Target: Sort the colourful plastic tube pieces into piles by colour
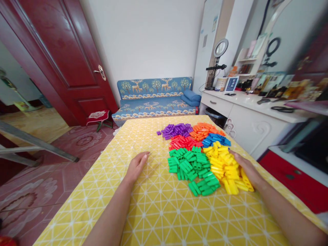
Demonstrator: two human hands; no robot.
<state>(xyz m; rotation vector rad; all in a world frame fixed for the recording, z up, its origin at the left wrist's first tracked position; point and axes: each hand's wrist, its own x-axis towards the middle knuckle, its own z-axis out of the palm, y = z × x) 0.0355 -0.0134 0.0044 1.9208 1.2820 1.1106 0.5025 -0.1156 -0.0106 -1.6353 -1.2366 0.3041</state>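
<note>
The big desk (pixel 159 212) has a yellow cloth with white lines. Behind it is a blue sofa (pixel 153 99) with deer on it. On the right half of the desk are heaps of little tubes. The green heap (pixel 186 166) and the yellow heap (pixel 225 165) are closest. Behind them are red (pixel 182 142), purple (pixel 176 130), orange (pixel 205 130) and blue (pixel 216 140) heaps. The left hand (pixel 138 164) rests on the cloth, loosely open, away from the green tubes. The right hand (pixel 246 166) is beside the yellow heap; I can't tell if it holds any. One purple bit (pixel 159 133) lies just left of its heap.
</note>
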